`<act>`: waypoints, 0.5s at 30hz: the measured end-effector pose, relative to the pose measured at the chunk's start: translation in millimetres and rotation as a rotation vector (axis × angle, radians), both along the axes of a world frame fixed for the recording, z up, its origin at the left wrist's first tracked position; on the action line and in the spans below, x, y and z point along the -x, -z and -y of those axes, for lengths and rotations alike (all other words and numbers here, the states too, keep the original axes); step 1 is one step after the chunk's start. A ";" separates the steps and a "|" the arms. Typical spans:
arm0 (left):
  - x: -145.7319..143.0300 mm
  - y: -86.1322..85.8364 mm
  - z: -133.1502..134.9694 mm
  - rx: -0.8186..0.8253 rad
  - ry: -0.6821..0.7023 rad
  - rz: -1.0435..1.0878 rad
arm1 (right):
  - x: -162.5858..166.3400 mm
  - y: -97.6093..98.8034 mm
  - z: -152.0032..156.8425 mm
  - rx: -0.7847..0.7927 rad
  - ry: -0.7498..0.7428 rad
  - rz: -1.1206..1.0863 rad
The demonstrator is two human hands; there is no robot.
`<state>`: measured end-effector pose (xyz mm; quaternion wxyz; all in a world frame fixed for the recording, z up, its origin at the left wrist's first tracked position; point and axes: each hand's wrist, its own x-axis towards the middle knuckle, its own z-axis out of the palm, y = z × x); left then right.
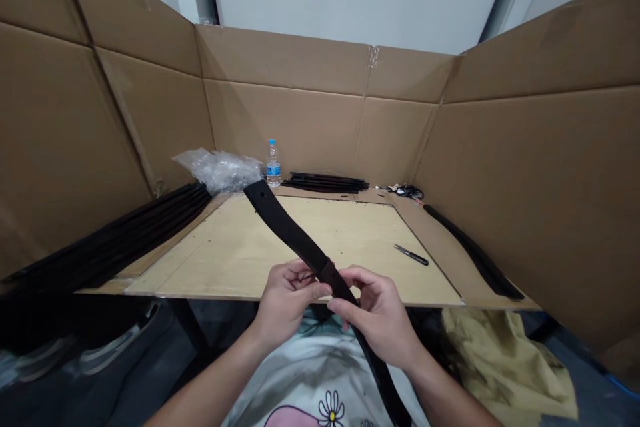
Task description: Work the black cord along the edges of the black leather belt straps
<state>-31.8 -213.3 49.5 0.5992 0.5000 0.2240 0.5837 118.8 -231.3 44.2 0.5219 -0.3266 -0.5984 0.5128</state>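
Note:
A long, curved black strip (295, 233) with a small hole near its upper end slants across the front of the table and down over my lap. Partway along it is a dark brown-black band or overlap (330, 275). My left hand (287, 300) is closed at the left edge of this band, thumb against it; a thin dark bit shows between the fingers, too small to name. My right hand (375, 313) pinches the strip just below the band, with thumb and fingers on its right side. The fingertips behind the strip are partly hidden.
Black strips lie in a bundle (150, 233) at left, a stack (325, 182) at the back and singly (470, 250) at right. Small scissors or snips (411, 255) rest on the board (225, 247). Clear plastic (220, 170), a bottle (273, 167) and dark cords (407, 191) sit near cardboard walls (285, 113).

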 end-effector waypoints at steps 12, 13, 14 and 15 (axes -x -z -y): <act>0.0 5.3 1.1 -0.039 0.171 -0.032 | -3.7 -3.6 0.5 0.117 -0.255 -0.182; -0.4 5.4 1.1 -0.037 0.174 -0.043 | -3.0 -2.6 -0.1 0.138 -0.236 -0.190; -0.9 5.4 1.3 -0.033 0.176 -0.053 | -2.3 -1.5 -0.6 0.158 -0.213 -0.192; -1.5 5.3 1.7 -0.030 0.172 -0.062 | -1.6 -0.3 -0.9 0.176 -0.192 -0.187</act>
